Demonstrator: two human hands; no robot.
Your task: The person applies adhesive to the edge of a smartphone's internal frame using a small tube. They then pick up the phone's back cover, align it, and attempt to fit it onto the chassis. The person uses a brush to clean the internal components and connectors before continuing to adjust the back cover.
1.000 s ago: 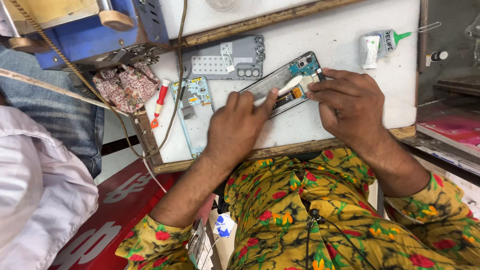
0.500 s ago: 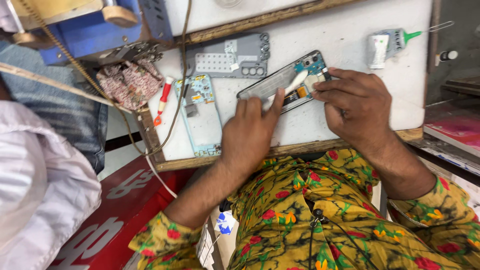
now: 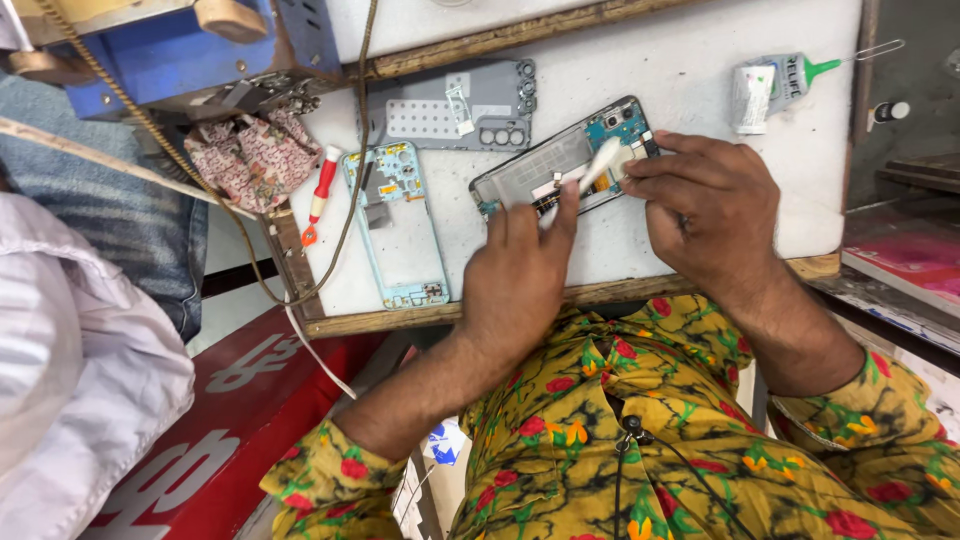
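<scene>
An opened smartphone [image 3: 540, 165] with its circuit board exposed lies tilted on the white worktop [image 3: 690, 90]. My left hand [image 3: 520, 275] presses its fingertips on the phone's lower edge and holds it down. My right hand [image 3: 700, 205] grips a small white plastic tool [image 3: 600, 160] whose tip rests on the phone's inside, near the blue board at the camera end.
A light blue phone frame [image 3: 400, 225] and a grey back cover [image 3: 450, 105] lie left of the phone. A red-handled screwdriver [image 3: 320, 195], a patterned cloth [image 3: 250, 155], a cable and a green-capped glue tube [image 3: 775, 85] also sit on the worktop. Another person's light sleeve [image 3: 70, 370] is at left.
The view has shifted slightly. My right hand has moved the white tool a little along the phone's interior; my left hand stays pressed on the phone.
</scene>
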